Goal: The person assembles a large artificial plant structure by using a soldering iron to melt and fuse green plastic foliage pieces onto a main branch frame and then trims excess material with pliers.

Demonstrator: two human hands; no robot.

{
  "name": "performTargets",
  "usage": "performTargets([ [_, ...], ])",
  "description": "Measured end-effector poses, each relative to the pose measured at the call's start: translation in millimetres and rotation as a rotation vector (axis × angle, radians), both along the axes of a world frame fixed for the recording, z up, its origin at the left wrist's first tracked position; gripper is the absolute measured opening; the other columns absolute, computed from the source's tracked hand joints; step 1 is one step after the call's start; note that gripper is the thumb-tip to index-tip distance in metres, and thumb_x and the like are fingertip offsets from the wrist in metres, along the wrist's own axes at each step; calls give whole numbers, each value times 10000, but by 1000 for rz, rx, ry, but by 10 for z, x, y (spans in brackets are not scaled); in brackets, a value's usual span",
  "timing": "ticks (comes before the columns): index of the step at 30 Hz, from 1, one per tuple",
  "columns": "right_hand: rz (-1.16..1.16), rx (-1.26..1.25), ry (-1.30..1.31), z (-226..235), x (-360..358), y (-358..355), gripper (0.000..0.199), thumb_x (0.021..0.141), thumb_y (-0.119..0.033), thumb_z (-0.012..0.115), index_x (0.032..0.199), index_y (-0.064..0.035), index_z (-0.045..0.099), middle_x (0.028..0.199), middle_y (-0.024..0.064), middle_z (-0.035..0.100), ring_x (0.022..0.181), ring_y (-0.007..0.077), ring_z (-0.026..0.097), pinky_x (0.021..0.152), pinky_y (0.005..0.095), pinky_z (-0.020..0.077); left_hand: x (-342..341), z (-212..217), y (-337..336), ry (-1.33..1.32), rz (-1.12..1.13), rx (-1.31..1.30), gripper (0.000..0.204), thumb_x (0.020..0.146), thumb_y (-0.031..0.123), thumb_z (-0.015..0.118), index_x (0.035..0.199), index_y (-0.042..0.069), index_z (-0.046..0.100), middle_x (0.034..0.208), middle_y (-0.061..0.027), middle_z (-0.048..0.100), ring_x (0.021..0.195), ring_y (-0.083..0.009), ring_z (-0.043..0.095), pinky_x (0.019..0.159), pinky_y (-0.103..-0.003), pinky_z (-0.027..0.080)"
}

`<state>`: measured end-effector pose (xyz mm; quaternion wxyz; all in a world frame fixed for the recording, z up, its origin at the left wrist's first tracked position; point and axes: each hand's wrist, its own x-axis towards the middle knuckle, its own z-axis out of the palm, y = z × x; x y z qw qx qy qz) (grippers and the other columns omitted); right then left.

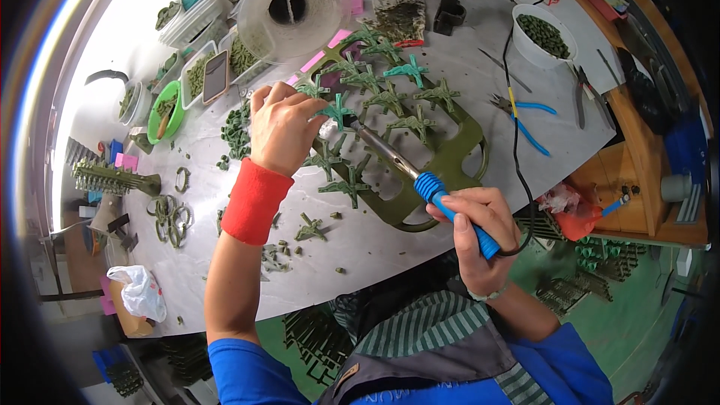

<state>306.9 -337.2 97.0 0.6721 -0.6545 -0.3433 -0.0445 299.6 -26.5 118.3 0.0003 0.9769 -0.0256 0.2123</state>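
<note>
the left hand (281, 126) is pinching a teal star piece (337, 110) against the green frame (457, 154), fingers clamped on it. the right hand (480, 229) is gripping the soldering iron (409, 172), its tip meeting that piece. many stars are already sitting on the frame; loose ones are waiting. the joint itself is lying hidden.

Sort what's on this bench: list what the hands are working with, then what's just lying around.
In use:
- left hand pinching a small teal plastic cross piece
- right hand holding a blue-handled soldering iron
- olive green slotted plastic frame

Lying about:
- blue-handled pliers
- white bowl of green pellets
- clear round tub
</note>
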Motion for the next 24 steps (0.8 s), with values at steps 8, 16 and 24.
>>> performTargets([
  [8,1,-11,-35,-62,26,16,232,872,88,620,1091,31,672,1019,171,632,846,247,719,707,296,571,18,-27,-29,27,14,26,176,770,179,783,944,163,769,910,16,736,955,-202,595,984,-394,375],
  [16,28,-77,-34,130,-10,-200,232,845,104,616,1063,50,674,1009,184,628,841,253,718,707,296,577,22,-21,-20,43,20,29,171,769,184,777,937,156,767,897,9,731,969,-208,596,986,-403,374],
  [24,41,-94,34,273,-70,-404,238,837,110,555,1035,70,680,1002,193,621,827,263,719,726,302,591,-36,90,-50,82,61,-7,218,795,182,766,1011,159,749,954,-8,735,1009,-206,600,1004,-398,353],
])
